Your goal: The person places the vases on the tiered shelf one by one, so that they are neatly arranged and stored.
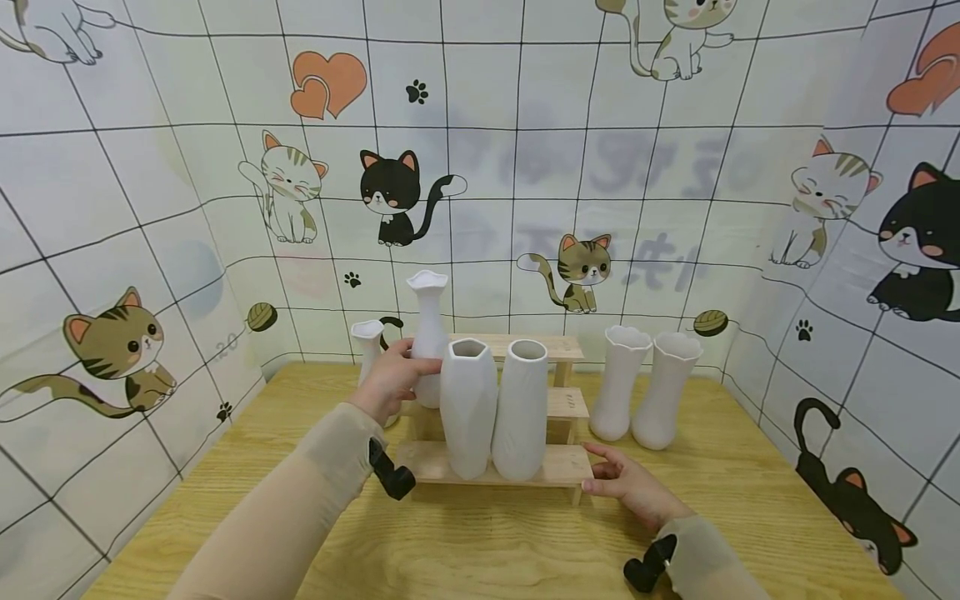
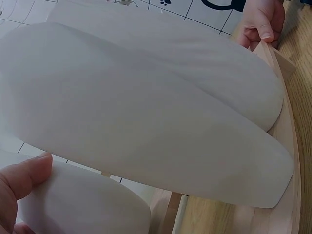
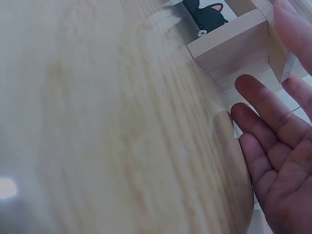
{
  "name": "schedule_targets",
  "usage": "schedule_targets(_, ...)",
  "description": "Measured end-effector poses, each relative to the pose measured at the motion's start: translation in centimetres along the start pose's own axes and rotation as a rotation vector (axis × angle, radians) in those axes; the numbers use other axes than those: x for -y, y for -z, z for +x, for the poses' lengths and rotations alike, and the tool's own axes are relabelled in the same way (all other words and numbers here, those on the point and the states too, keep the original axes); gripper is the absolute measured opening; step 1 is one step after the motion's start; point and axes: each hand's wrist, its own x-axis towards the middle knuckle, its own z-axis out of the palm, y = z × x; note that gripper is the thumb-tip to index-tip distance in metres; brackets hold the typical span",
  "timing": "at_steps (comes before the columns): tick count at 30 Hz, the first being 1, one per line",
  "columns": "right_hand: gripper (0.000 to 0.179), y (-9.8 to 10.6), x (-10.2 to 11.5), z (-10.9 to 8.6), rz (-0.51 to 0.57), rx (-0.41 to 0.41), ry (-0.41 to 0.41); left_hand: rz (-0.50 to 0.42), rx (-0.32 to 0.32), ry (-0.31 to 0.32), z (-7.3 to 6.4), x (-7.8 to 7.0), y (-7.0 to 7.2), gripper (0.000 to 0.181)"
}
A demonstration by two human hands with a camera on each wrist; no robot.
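while the right hand [image 1: 630,487] pinches the wooden stand [image 1: 566,463] at its lowest step, two white vases [image 1: 519,412] stand there; behind them, the left hand [image 1: 386,385] clasps the flared vase [image 1: 430,325], thumb across its lower body, rim above the grip.

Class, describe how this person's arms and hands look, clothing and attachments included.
The left sleeve and right sleeve are plain beige and reach the wrist. The left wrist device and right wrist device are black with rounded ends. The left hand and right hand are ungloved. No cables show.
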Motion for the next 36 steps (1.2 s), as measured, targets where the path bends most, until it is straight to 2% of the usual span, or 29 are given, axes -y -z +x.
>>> schedule_targets(27, 0.080, 0.0, 0.1, 0.0, 0.009, 0.010, 0.009, -0.005, -0.015, 0.019, 0.6, 0.2, -1.1, 0.058)
schedule_targets(36, 0.080, -0.1, 0.2, -0.1, 0.011, 0.006, 0.008, -0.012, -0.016, -0.006, 0.7, 0.2, -1.6, 0.055)
